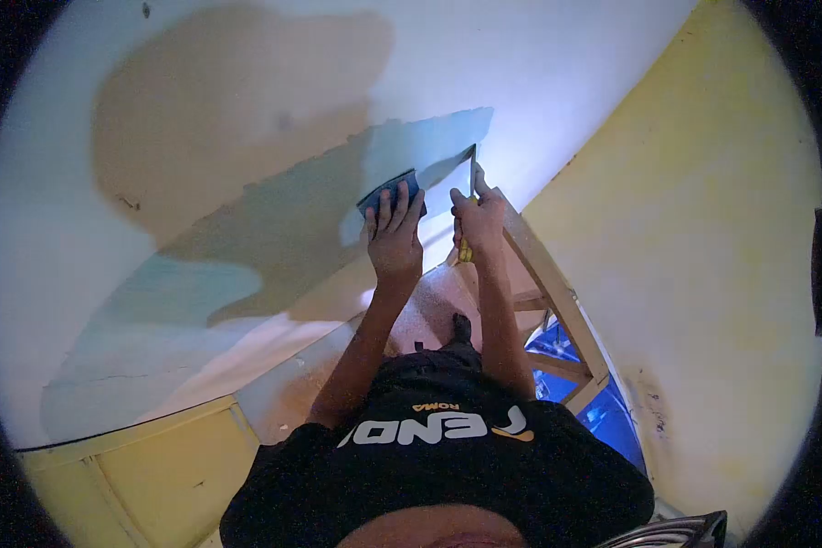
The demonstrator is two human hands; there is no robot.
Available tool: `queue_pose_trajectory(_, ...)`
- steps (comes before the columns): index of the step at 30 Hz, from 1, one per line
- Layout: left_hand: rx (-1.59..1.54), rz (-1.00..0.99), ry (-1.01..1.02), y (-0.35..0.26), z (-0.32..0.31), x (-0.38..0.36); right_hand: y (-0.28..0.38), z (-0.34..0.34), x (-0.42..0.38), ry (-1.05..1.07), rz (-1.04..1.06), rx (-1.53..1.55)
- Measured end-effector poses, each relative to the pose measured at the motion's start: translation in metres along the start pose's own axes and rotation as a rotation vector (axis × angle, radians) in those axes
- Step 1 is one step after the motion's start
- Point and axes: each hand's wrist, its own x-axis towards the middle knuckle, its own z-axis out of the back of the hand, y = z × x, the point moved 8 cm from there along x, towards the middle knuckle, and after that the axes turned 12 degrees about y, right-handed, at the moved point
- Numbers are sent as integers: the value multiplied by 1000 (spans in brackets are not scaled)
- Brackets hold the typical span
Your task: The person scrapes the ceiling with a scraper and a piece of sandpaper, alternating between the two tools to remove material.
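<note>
My left hand (396,239) presses a flat dark blue rectangular pad (404,186) against the pale wall, its fingers laid over the face of it. To its right, my right hand (480,219) grips a putty knife by its yellow handle (466,250). The thin blade (473,172) points up along the wall, with its tip near the upper right end of a blue-green patch (310,183). That patch runs as a long curved band across the wall, down to the lower left. Shadows of my head and arms fall over it.
A yellow wall (694,228) rises on the right, meeting the pale wall at a corner. Below my right arm stands a wooden frame (557,292) with crosspieces, a shiny blue surface (603,420) behind it. Yellow panelling (146,466) is at lower left.
</note>
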Motion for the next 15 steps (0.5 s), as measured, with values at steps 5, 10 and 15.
queue_pose_trajectory(5,-33,-9,-3,-1,3,5,20,0,-8,-22,32,-4)
queue_pose_trajectory(10,7,-12,2,2,0,-4,13,2,-9,-29,-68,71)
queue_pose_trajectory(15,-5,3,26,3,-3,-1,20,4,-10,-20,-95,54)
